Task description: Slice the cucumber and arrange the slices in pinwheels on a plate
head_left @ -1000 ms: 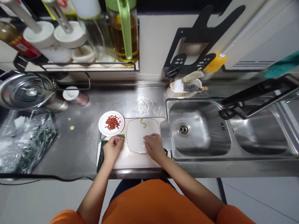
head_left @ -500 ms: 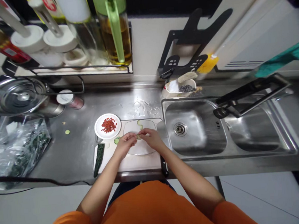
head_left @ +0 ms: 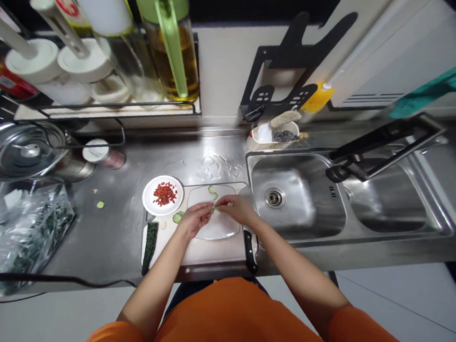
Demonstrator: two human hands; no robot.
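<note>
My left hand (head_left: 194, 219) and my right hand (head_left: 237, 209) meet over a white plate (head_left: 221, 230), fingertips pinched on a thin cucumber slice (head_left: 214, 207) between them. On the plate's far part lies a curved, S-shaped pair of cucumber pieces (head_left: 213, 192). The plate rests on a light cutting board (head_left: 203, 253). Left of my left hand are a few cucumber slices (head_left: 178, 217) on the board, and the dark green cucumber (head_left: 150, 247) lies along its left edge. A round white plate of red goji berries (head_left: 163, 195) sits at the board's far left corner.
A black-handled knife (head_left: 250, 250) lies at the board's right edge, beside the double sink (head_left: 298, 197). A plastic bag of greens (head_left: 29, 231), a lidded pot (head_left: 26, 151) and a small jar (head_left: 104, 154) stand left. A seasoning rack (head_left: 106, 110) overhangs the back.
Both hands have shifted slightly, the right fingertips turning the slice between them. The view has moved a little, and more of the knife handle shows.
</note>
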